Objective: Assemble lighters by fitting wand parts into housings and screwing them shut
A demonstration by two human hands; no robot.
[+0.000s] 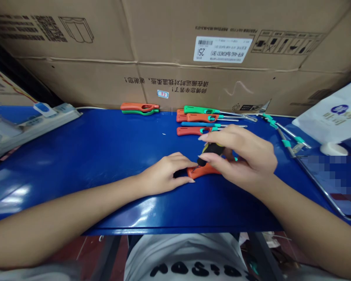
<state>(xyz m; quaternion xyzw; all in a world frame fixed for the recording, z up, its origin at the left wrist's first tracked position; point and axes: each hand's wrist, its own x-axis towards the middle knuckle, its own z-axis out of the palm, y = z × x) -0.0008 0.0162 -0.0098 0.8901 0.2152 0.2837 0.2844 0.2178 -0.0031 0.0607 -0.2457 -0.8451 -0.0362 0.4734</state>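
An orange lighter body [201, 170] lies on the blue table [105, 148] in front of me. My left hand [166, 174] pinches its left end with thumb and fingers curled. My right hand [242, 155] is closed round a screwdriver with a black and yellow handle [211, 150], its tip pressed down onto the orange body. Most of the orange piece is hidden under my right hand.
Several long-nosed lighters, orange, green and blue [203, 118], lie in a row behind my hands. Two more [139, 108] lie further left. Metal rods with teal fittings [283, 134] sit at the right, beside a white bag [335, 113]. A power strip [46, 115] is left; cardboard boxes [175, 54] stand behind.
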